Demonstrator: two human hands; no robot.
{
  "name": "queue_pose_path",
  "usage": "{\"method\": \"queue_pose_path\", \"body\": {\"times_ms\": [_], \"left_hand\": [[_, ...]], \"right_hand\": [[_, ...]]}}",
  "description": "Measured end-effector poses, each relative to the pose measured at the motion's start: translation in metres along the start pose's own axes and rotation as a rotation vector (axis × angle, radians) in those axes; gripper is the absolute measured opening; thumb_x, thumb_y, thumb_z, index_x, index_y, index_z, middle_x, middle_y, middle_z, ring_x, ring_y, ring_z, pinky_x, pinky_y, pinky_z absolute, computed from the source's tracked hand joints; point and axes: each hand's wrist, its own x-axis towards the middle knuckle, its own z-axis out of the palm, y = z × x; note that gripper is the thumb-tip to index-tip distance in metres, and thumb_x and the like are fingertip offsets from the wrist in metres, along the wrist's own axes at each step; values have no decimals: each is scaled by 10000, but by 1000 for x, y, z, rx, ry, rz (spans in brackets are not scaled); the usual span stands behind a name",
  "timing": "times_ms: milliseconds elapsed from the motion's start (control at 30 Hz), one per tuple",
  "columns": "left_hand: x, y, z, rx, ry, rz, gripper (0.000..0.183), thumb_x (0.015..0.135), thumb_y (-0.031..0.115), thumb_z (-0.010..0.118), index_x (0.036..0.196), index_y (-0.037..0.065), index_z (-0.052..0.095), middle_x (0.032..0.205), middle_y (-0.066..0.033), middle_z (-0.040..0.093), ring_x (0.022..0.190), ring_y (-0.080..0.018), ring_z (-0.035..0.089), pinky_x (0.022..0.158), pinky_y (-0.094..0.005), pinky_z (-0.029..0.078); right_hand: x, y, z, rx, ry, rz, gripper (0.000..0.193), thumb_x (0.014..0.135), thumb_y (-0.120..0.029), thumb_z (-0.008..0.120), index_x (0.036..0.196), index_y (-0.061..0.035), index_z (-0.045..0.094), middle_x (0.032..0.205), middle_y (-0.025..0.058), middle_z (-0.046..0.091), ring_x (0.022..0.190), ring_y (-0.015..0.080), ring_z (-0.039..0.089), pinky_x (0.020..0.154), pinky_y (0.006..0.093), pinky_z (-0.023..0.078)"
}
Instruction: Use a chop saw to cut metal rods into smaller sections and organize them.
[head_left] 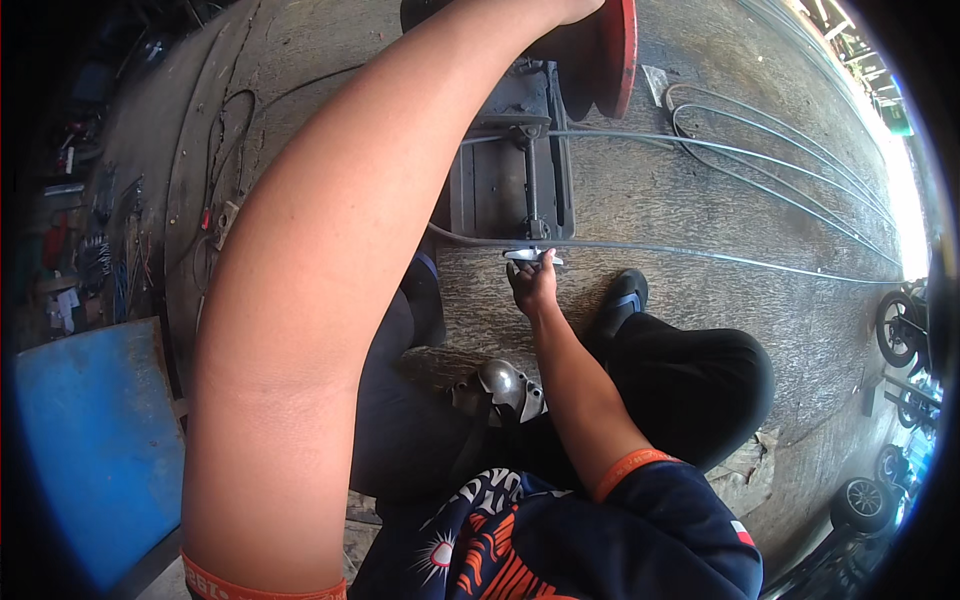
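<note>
Right hand [533,287] was clamped on a silver handle [533,257], at the near end of the stand [490,190], just beside a cable [660,249]. Left hand [583,8], cut off by the top edge, was at the wheel [590,75]; grip couldn't be told.

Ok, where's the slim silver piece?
Head view, just right of centre: the slim silver piece is in the right hand, below the nearest grey strand.

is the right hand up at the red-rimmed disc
No, the right hand is at the silver metal piece near the picture's middle, well below the red-rimmed disc at the top edge.
</note>
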Motion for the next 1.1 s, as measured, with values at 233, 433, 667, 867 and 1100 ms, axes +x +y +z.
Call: {"method": "queue_pose_path", "body": {"times_ms": [233,433,667,867,1100], "left_hand": [[0,-1,0,16,-14,-17,207,766,130,583,906,-8,646,1054,-200,622,997,-357,608,874,-414,499],[-1,-1,1,-13,11,-26,219,771,129,575,926,-11,642,1057,-210,620,1011,-359,604,884,-410,496],[-3,2,-12,-85,-71,-29,259,793,194,603,945,-12,640,1064,-214,614,1007,-364,602,883,-410,491],[-84,-57,25,-921,61,-394,630,894,459,535,1286,-22,417,1316,-225,422,1235,-327,406,1042,-399,316],[-335,-132,146,-144,-29,-1926,579,942,443,462,1215,-67,499,1150,-242,607,1072,-366,594,906,-441,482]], "right_hand": [[12,-6,8,36,69,270,482,936,-587,424,985,-115,508,780,59,479,625,228,475,585,371,479],[-17,14,2,-1260,492,-829,376,905,-212,493,1249,-61,511,1086,239,638,1017,397,606,852,417,458],[-5,5,-1,14,105,-110,390,848,-175,505,1211,-32,500,1091,124,604,958,282,597,820,440,478],[-14,-9,7,146,0,115,200,950,-222,516,1082,-72,521,1086,64,586,1020,246,582,957,449,418],[-34,-24,12,7,-112,268,234,968,-164,516,1170,-47,535,1167,53,566,1169,216,523,1018,389,394]]}}
